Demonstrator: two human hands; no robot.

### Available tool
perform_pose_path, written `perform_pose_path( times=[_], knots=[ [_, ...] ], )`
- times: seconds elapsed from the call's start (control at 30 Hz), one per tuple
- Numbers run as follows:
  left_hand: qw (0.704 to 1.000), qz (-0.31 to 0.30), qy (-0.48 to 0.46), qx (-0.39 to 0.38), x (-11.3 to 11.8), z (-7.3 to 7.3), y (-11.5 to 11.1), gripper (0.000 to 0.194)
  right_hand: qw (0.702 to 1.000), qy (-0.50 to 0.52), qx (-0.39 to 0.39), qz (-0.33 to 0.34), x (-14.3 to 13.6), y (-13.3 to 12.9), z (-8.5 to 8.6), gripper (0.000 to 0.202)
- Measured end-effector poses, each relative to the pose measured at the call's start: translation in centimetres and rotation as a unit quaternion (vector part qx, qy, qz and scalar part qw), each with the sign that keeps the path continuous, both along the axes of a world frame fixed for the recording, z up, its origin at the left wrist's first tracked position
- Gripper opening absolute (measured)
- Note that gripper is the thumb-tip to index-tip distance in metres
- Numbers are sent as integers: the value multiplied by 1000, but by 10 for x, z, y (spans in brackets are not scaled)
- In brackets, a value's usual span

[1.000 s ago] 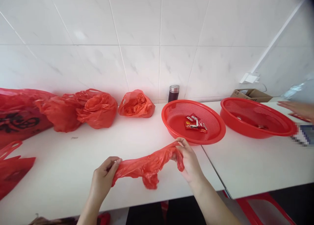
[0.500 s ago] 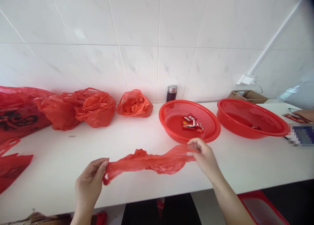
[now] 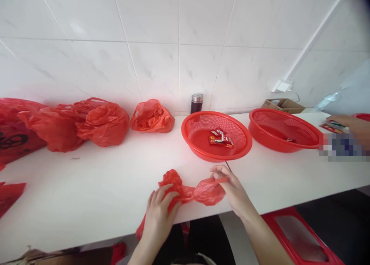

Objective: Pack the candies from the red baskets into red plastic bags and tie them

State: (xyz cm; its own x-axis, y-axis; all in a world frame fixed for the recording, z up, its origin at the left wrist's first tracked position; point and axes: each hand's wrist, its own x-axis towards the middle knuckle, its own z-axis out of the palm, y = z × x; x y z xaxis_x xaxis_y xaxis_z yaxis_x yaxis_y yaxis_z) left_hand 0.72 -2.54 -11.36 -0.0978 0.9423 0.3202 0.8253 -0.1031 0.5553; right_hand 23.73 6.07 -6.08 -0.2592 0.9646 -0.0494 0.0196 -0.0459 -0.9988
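A thin red plastic bag (image 3: 209, 191) lies crumpled and twisted in the middle near the table's front edge. My left hand (image 3: 162, 209) rests on the bag's left part, its fingers curled over the bunched plastic. Part of the bag hangs below that hand toward the edge. At the bag's right end my right hand (image 3: 229, 186) pinches the plastic between thumb and fingers. Just behind my right hand stands a red mesh basket (image 3: 196, 151) with several small red packets (image 3: 216, 140) inside.
Stuffed red bags (image 3: 106, 126) line the wall at left, with a smaller one (image 3: 153, 118) beside them. A dark flask (image 3: 196, 103), second red basket (image 3: 260, 135) and cardboard box (image 3: 285, 105) stand behind. Another person's hand (image 3: 347, 124) is at far right.
My left hand has moved right and onto the bag, which is no longer stretched out but bunched. The view has shifted slightly, and another person's hand has come in at the right.
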Motion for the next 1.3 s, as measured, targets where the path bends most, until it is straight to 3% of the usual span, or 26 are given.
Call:
perform_pose_path(
  times=[0.1, 0.23, 0.33, 0.43, 0.5, 0.53, 0.6, 0.73, 0.8, 0.83, 0.9, 1.0, 1.03, 1.1, 1.17, 1.3],
  knots=[
    [995, 76, -45, -42, -24, -11, 10, 39, 1000, -23, -12, -17, 9, 2, 0, 17],
    [970, 130, -160, -128, -46, 3, 17, 42, 989, -133, -1, 60, 35, 2, 10, 28],
    [948, 123, -249, -157, -41, 16, 20, 35, 961, -223, 104, 123, 50, -18, 37, 48],
    [941, 105, -279, -162, -27, 23, 26, 35, 925, -239, 260, 140, 39, -47, 68, 36],
    [939, 76, -299, -152, -16, 28, 31, 34, 884, -248, 340, 203, 15, -57, 76, 26],
    [936, 53, -316, -148, -10, 32, 33, 33, 854, -267, 377, 237, 0, -56, 73, 24],
    [914, -6, -374, -154, 2, 41, 34, 27, 817, -337, 410, 227, -28, -45, 55, 18],
    [813, -119, -521, -231, 12, 61, 22, 20, 785, -435, 352, 266, -54, -9, -1, 23],
    [790, -165, -530, -261, 5, 66, 14, 22, 774, -475, 317, 272, -49, 0, -18, 27],
    [800, -182, -503, -270, -1, 65, 11, 19, 766, -499, 309, 264, -43, 3, -21, 26],
    [859, -190, -385, -280, -16, 61, 8, 3, 741, -545, 306, 246, -30, 5, -20, 26],
    [955, -95, -99, -263, -37, 46, 16, 36, 696, -609, 295, 241, -8, 9, -8, 44],
    [968, -47, -4, -248, -42, 41, 20, 48, 683, -627, 287, 241, -2, 12, -3, 54],
    [966, 27, 139, -215, -51, 33, 30, 62, 668, -653, 268, 236, 9, 19, 7, 68],
    [961, 31, 183, -203, -57, 30, 36, 69, 665, -664, 254, 230, 17, 29, 15, 71],
    [965, -56, 45, -251, -64, 35, 37, 67, 672, -675, 211, 219, 25, 44, 22, 67]
  ],
)
